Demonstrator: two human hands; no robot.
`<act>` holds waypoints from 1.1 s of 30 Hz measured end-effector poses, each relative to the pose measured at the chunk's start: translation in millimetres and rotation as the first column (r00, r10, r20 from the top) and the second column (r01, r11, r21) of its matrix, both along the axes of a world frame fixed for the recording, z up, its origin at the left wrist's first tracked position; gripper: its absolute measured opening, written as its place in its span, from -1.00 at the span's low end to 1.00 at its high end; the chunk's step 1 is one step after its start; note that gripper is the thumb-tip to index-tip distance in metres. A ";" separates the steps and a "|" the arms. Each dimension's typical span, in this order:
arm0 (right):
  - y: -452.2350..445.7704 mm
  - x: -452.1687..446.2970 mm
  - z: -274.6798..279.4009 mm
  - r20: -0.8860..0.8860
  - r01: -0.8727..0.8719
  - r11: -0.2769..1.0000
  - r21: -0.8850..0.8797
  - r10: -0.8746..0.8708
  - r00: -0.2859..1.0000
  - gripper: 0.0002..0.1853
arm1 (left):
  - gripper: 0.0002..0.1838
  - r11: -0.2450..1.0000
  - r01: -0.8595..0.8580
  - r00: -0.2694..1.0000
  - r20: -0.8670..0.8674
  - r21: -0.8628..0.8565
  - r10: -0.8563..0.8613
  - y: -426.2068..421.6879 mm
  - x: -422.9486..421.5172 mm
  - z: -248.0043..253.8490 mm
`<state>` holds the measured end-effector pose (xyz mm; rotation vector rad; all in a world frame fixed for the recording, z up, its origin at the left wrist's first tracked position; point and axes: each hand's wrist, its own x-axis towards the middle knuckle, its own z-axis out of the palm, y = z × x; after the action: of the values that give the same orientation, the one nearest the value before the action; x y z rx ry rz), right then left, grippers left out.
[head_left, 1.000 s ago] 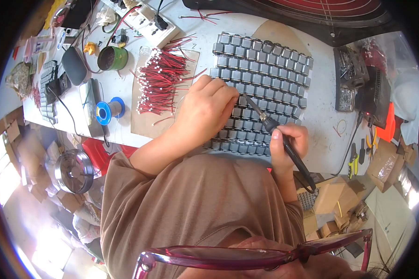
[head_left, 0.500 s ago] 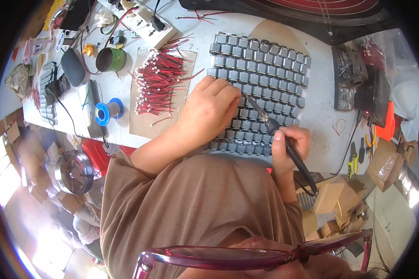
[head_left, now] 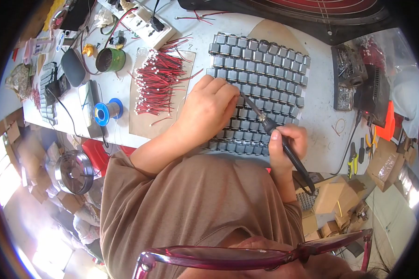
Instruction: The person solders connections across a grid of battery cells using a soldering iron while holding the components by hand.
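My right hand (head_left: 288, 144) grips a black soldering iron (head_left: 291, 153), its tip pointing up and left to the fingertips of my left hand. My left hand (head_left: 210, 104) rests over the left part of several rows of small grey metal-cased blocks (head_left: 260, 67), its fingers pinched together. What it pinches is hidden by the fingers. The iron's tip is close to these fingertips, above the blocks; whether it touches one I cannot tell. To the left, a heap of red and black wires with white connectors (head_left: 158, 81) lies on a brown board (head_left: 142, 125).
A blue spool of solder wire (head_left: 108, 112), a green tin (head_left: 111, 59) and a white power strip (head_left: 149, 28) stand to the left. At the right are a black box with a red light (head_left: 372, 104), pliers (head_left: 353, 160) and a black tray (head_left: 343, 95). A large fan (head_left: 312, 14) stands behind.
My right hand and the soldering iron have shifted very slightly left. My left hand has stayed almost in place, still pinched over the blocks.
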<state>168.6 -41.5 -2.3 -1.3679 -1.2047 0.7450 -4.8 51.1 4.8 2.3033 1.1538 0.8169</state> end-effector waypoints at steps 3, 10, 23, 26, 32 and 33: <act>-2.8 5.9 -2.0 0.017 0.043 0.998 0.046 -0.044 0.999 -0.79 | -0.86 1.000 -0.014 1.000 0.000 -0.005 0.014 1.4 0.1 1.4; -5.2 13.6 -4.0 0.033 0.029 0.994 0.105 -0.033 0.999 -0.79 | -0.86 1.000 0.000 1.000 0.030 -0.023 0.000 -0.2 12.6 6.4; -3.3 12.4 -6.2 -0.008 0.035 0.998 0.050 -0.034 0.999 -0.81 | -0.86 0.999 0.009 1.000 -0.012 -0.051 -0.010 0.6 14.3 3.2; -4.3 13.8 -7.7 0.001 0.019 0.999 0.043 -0.019 1.000 -0.81 | -0.86 0.999 0.012 1.000 -0.022 -0.052 -0.013 0.9 14.5 3.7; -5.2 13.6 -5.5 0.002 0.058 0.996 0.068 -0.058 0.998 -0.80 | -0.85 0.998 -0.017 1.000 0.013 -0.056 0.018 1.0 15.9 3.4; -6.1 14.0 -5.3 -0.014 0.088 0.994 0.071 -0.088 0.996 -0.80 | -0.84 0.999 0.002 1.000 0.020 -0.050 -0.001 1.6 15.6 4.0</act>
<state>182.6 -47.6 -7.6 -1.3471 -1.1443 0.6408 10.8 52.7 8.9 2.2504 1.1506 0.8003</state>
